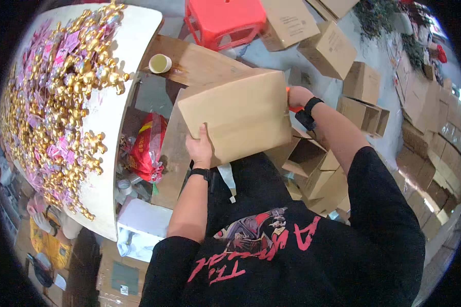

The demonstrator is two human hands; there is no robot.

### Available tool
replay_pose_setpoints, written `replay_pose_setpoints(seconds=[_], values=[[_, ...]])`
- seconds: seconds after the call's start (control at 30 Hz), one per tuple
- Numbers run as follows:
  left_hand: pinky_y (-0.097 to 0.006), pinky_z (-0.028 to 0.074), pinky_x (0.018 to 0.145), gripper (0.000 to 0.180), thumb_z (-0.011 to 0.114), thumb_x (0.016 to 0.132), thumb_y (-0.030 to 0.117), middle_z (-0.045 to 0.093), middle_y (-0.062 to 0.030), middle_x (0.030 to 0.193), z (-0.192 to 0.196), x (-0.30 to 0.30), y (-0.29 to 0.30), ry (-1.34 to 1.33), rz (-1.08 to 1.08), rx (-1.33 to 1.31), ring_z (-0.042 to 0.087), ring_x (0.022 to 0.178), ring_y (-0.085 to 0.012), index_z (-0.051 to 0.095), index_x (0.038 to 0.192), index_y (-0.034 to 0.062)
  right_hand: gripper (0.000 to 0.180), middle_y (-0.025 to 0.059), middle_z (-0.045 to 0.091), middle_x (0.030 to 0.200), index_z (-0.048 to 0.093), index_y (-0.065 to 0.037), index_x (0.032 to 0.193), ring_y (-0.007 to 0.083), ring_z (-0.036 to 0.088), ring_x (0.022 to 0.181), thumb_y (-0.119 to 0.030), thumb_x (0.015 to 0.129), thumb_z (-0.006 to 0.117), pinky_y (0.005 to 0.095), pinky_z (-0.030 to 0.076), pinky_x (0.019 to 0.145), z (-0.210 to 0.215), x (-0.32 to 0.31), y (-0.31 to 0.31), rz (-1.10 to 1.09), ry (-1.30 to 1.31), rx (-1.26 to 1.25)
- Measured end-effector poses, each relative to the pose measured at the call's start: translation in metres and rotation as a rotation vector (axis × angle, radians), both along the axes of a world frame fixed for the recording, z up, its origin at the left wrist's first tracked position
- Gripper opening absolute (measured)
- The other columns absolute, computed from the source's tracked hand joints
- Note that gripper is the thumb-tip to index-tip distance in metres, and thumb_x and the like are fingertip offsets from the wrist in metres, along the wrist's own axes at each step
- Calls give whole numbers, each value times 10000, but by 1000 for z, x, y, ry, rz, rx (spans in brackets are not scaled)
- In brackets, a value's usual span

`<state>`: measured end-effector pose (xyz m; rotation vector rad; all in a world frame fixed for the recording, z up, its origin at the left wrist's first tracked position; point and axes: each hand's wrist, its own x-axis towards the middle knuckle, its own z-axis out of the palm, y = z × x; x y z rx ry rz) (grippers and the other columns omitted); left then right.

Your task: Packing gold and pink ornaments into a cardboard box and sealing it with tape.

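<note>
The box (241, 115) is held in front of the body, above the lap, tilted, with one broad plain face turned up toward the view. Its lower left edge is gripped by the left hand (200, 148): the thumb is laid on the broad face, and the other fingers are mostly hidden at the edge. At the upper right edge of the box, an orange tool (295, 108) is held in the right hand (300, 96), whose fingers are curled in around it; its full shape is covered by the hand and cannot be told. A black band is worn on each wrist, and a black shirt (292, 256) with a printed picture is seen below.

Behind the box, a wooden board (205, 60) is seen, with a cup (160, 63) set at its left end, near the white table (107, 123). The table is heaped with gold trinkets (87, 77), among which pink and purple pieces are mixed. A red bag (149, 146) is placed between the table and the left hand, with a white bin (143, 220) nearer the body. Beyond the board, a red stool (228, 20) is seen. More cartons (329, 50) are strewn along the right side. At the lower left, a co-worker in yellow (51, 240) is partly seen beside the table.
</note>
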<state>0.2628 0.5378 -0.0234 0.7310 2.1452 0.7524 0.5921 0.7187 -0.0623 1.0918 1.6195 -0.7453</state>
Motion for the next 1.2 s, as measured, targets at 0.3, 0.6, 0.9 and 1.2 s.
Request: replay_pose_setpoints(seconds=[0.3,0.6,0.9,1.2], values=[[-382,486,928,490,416,996,394,571,-119,1293,-104,-17,-93,-615,531,-157,575,1142,-300,522,1249,-11,398,28,659,888,626,-27,1081,119,614,755,-395,933,604,290,500,677,85,-19,-47,-1575,923,455],[-365,480,927,556,398,1015,438,641,-138,1174,75,44,-71,-1248,18,-471,624,1059,-216,508,1280,-39,456,90,661,800,643,-5,959,188,626,711,-457,905,608,330,497,657,177,-30,-168,-926,920,-284],[-269,524,726,168,611,926,90,712,-78,898,90,-6,-37,-1215,-353,-473,655,779,-124,689,977,-50,593,219,649,793,627,-66,1059,392,641,764,-619,870,526,439,507,701,187,-79,-234,-740,936,-79],[-252,484,633,167,646,865,110,710,-66,729,28,-123,12,-191,-530,-97,621,651,-101,725,871,-37,715,259,650,794,676,42,855,412,643,765,-660,836,539,457,513,722,128,-16,-289,-881,455,26]])
